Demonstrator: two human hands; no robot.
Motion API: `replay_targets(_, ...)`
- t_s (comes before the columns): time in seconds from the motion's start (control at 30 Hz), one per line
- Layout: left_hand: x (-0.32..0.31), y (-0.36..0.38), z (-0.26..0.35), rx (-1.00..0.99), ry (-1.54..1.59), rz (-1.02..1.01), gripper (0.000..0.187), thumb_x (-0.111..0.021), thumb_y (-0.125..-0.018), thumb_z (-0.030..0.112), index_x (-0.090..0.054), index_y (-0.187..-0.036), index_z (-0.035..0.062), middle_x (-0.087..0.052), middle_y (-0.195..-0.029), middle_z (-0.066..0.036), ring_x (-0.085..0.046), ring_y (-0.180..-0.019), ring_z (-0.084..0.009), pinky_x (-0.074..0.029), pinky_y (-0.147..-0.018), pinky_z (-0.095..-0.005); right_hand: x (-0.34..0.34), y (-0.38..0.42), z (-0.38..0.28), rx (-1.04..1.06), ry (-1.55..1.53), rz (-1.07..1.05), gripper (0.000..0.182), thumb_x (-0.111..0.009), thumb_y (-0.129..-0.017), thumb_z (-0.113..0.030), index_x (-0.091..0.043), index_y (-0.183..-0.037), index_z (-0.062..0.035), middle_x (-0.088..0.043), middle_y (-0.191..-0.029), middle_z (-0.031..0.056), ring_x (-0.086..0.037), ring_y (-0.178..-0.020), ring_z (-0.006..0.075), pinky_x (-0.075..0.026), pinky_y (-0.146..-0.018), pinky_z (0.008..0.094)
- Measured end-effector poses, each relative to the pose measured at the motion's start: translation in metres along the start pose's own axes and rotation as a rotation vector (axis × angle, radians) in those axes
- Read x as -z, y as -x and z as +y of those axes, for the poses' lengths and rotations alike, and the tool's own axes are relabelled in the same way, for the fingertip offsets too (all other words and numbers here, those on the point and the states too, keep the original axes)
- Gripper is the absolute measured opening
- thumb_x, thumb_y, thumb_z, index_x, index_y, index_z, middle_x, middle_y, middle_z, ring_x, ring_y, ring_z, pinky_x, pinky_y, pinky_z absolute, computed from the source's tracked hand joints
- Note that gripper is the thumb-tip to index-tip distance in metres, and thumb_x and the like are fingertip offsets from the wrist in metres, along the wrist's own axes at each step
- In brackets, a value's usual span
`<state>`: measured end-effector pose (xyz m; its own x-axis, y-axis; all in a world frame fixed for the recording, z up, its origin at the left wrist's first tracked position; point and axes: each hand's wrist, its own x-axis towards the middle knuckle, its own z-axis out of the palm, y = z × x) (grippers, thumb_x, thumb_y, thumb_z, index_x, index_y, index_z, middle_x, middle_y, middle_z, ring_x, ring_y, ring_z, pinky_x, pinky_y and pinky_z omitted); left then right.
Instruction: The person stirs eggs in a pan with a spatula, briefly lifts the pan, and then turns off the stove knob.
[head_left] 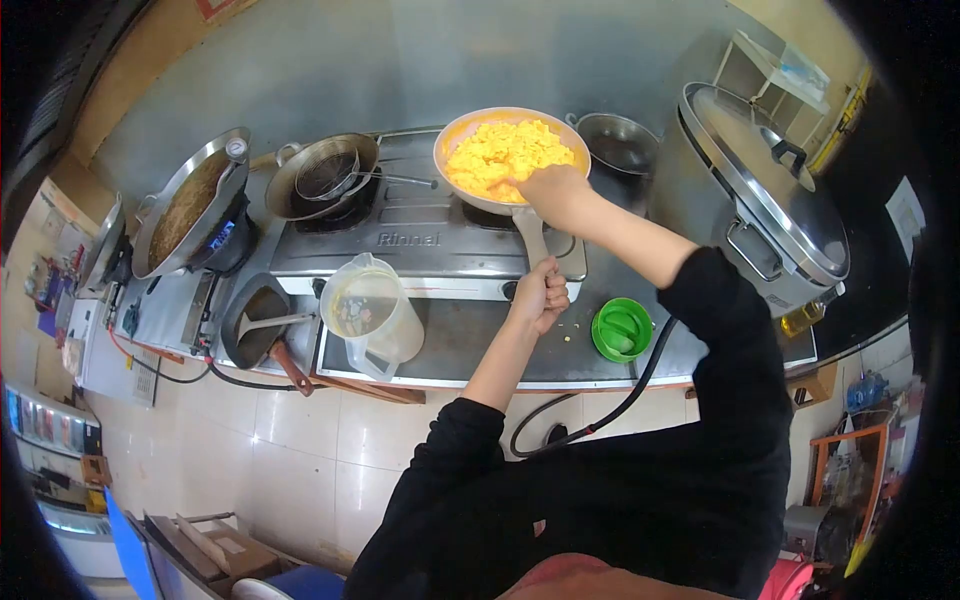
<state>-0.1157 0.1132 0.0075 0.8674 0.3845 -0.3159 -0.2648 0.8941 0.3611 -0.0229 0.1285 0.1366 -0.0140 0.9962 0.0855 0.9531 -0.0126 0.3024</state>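
Observation:
A frying pan (pixel 447 181) sits on the right burner of the gas stove (pixel 410 258), filled with scrambled eggs (pixel 510 148). My left hand (pixel 543 297) is closed around the end of its handle, which points toward me. Over the near right side of the eggs is my right hand (pixel 556 194), with its fingers curled together. Whatever those fingers hold, if anything, is hidden by the hand and the eggs. In front of the stove, right of my left hand, stands a green bowl (pixel 612 352) with green pieces inside that I cannot make out clearly.
A clear plastic jug (pixel 395 335) stands front left, beside a dark pan (pixel 247 345) with a ladle. On the left burner a wok (pixel 283 195) holds a strainer. A wok of brown oil (pixel 160 262) is farther left. Right are a small wok (pixel 618 148) and a large lidded pot (pixel 700 240).

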Motion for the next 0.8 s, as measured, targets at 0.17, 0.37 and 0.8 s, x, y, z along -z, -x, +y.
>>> replay_targets(0.17,0.002,0.0,-0.001,-0.02,-0.007,-0.014,0.015,-0.045,-0.08,0.019,-0.037,-0.069,0.0123,-0.024,-0.048,0.007,-0.02,-0.036,-0.0027,-0.017,-0.032,-0.017,0.012,-0.048,0.054,-0.303,-0.12,-0.064,0.019,-0.053,-0.067,-0.013,-0.057,-0.085,-0.0062,-0.059,-0.077,0.0113,-0.058,-0.074,0.024,-0.047,-0.06,0.0348)
replay_targets(0.37,0.002,0.004,0.001,-0.021,0.028,-0.029,0.014,-0.046,-0.08,0.017,-0.039,-0.069,0.0104,-0.024,-0.048,0.006,-0.021,-0.036,-0.0027,-0.019,-0.032,-0.0158,0.07,0.032,0.001,-0.097,0.017,0.007,0.014,-0.052,-0.066,-0.015,-0.06,-0.075,-0.0069,-0.059,-0.073,0.0107,-0.058,-0.069,0.0245,-0.045,-0.06,0.0354)
replay_targets(0.8,0.004,0.0,0.0,-0.01,0.022,-0.02,0.015,-0.045,-0.08,0.019,-0.037,-0.07,0.0115,-0.024,-0.049,0.006,-0.02,-0.035,-0.0027,-0.017,-0.032,-0.0168,0.045,-0.026,0.005,-0.253,-0.218,-0.012,0.024,-0.052,-0.07,-0.02,-0.056,-0.08,0.001,-0.057,-0.08,0.0185,-0.057,-0.076,0.0285,-0.046,-0.064,0.0356)
